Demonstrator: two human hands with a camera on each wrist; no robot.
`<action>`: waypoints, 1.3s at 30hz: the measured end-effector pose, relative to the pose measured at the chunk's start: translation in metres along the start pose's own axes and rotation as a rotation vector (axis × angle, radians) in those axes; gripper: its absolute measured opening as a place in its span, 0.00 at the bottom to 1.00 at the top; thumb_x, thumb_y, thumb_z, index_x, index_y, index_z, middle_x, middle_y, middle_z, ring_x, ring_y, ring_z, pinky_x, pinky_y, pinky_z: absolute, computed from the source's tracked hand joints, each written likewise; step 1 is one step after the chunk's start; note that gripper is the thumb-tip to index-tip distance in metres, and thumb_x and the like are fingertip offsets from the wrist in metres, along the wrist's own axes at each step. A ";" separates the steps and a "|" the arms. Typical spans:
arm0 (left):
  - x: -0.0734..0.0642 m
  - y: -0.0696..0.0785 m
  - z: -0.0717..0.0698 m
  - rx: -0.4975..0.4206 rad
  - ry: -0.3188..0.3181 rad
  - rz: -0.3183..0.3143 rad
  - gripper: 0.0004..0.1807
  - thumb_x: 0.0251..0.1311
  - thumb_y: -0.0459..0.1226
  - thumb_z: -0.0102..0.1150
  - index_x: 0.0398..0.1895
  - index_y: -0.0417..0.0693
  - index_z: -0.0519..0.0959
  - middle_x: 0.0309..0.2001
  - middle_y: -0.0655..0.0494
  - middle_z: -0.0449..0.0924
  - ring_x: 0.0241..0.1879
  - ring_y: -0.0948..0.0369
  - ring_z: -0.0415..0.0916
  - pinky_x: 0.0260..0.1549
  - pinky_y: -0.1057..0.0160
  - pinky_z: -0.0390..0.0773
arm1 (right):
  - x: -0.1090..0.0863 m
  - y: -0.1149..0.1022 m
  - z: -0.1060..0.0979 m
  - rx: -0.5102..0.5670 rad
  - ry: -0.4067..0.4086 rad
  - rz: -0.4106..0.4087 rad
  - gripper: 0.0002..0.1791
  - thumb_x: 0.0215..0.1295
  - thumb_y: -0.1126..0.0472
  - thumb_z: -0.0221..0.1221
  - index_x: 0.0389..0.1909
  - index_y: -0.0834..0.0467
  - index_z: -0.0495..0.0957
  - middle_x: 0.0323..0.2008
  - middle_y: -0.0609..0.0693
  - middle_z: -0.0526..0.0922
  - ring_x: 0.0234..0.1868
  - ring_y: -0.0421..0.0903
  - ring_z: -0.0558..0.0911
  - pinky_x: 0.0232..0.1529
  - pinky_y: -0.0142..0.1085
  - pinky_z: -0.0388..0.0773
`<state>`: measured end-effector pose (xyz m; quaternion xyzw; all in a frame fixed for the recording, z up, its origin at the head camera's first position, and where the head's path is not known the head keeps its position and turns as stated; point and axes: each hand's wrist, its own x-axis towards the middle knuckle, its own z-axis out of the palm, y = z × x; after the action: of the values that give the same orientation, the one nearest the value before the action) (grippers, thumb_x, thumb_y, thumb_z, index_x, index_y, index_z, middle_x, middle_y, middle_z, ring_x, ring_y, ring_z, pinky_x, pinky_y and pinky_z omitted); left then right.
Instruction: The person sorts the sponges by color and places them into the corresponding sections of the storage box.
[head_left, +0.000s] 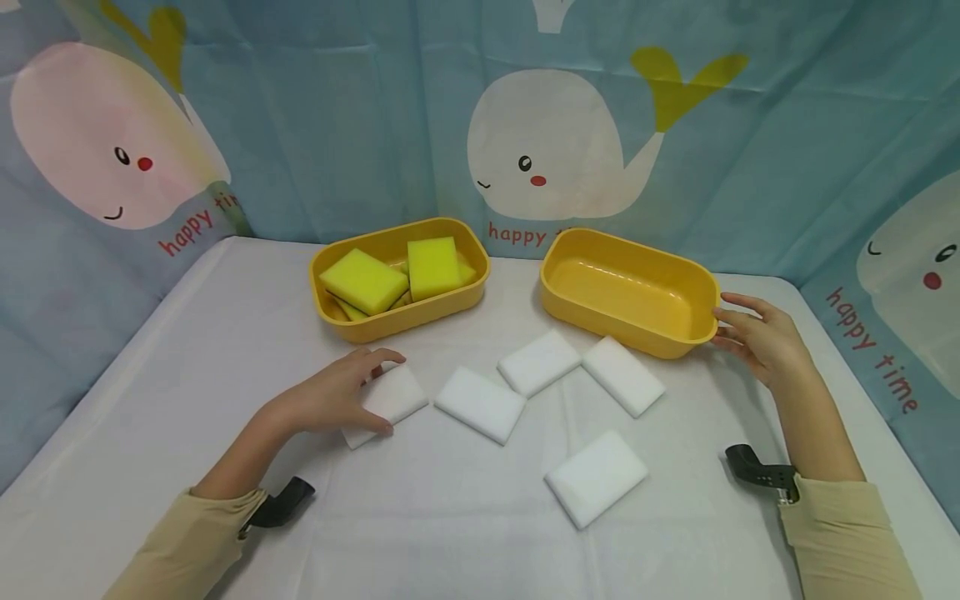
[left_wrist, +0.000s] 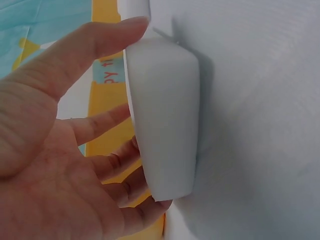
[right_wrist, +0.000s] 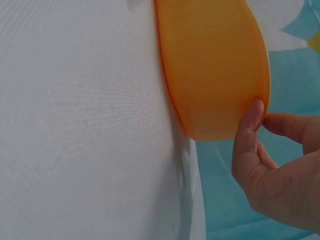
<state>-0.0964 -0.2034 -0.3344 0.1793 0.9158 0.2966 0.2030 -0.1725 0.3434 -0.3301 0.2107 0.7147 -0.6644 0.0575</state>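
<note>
My left hand (head_left: 333, 398) is at a white sponge block (head_left: 397, 393) lying on the white table. The thumb lies at its near edge and the fingers curl around its far side. In the left wrist view, the sponge block (left_wrist: 165, 120) stands between thumb and fingers, touched by both. My right hand (head_left: 765, 342) is at the right end of a yellow tub (head_left: 600, 312). In the right wrist view, its fingertips (right_wrist: 254, 114) touch the outside of the tub's end wall near the rim, loosely bent. No sponge shows inside this tub.
A second yellow tub (head_left: 420, 312) at the back left holds several yellow sponges (head_left: 365, 282). More white sponge blocks (head_left: 480, 404) lie scattered across the middle of the table, one (head_left: 596, 477) nearer the front. A blue whale-print curtain (head_left: 360, 125) stands behind.
</note>
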 end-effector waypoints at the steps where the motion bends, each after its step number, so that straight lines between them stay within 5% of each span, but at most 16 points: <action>1: 0.000 0.000 0.000 0.001 0.002 0.003 0.49 0.52 0.44 0.83 0.75 0.43 0.67 0.58 0.40 0.73 0.57 0.45 0.71 0.61 0.39 0.75 | 0.000 0.000 0.000 0.007 -0.004 -0.002 0.32 0.74 0.57 0.66 0.74 0.50 0.65 0.41 0.41 0.77 0.31 0.36 0.86 0.36 0.27 0.86; 11: -0.001 -0.002 -0.002 0.003 0.029 0.065 0.44 0.53 0.43 0.82 0.71 0.41 0.70 0.57 0.42 0.76 0.55 0.46 0.73 0.58 0.42 0.76 | 0.000 0.002 0.001 0.032 -0.017 -0.025 0.30 0.74 0.59 0.65 0.72 0.50 0.65 0.42 0.42 0.77 0.32 0.36 0.85 0.35 0.26 0.87; 33: -0.001 0.006 -0.009 -0.009 0.064 0.092 0.42 0.56 0.45 0.81 0.71 0.39 0.72 0.57 0.43 0.78 0.53 0.47 0.75 0.54 0.45 0.79 | 0.001 0.003 0.004 0.046 0.022 -0.015 0.27 0.74 0.59 0.65 0.70 0.48 0.67 0.45 0.43 0.74 0.32 0.36 0.84 0.35 0.26 0.86; 39: 0.002 0.011 -0.008 -0.017 0.067 0.092 0.41 0.56 0.45 0.80 0.70 0.39 0.73 0.57 0.43 0.79 0.53 0.47 0.76 0.53 0.48 0.79 | 0.000 0.004 0.003 0.069 -0.001 -0.036 0.18 0.74 0.61 0.65 0.57 0.44 0.72 0.41 0.42 0.77 0.32 0.37 0.84 0.35 0.26 0.86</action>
<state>-0.0999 -0.1982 -0.3219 0.2094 0.9103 0.3193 0.1599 -0.1719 0.3405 -0.3343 0.1993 0.6950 -0.6898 0.0387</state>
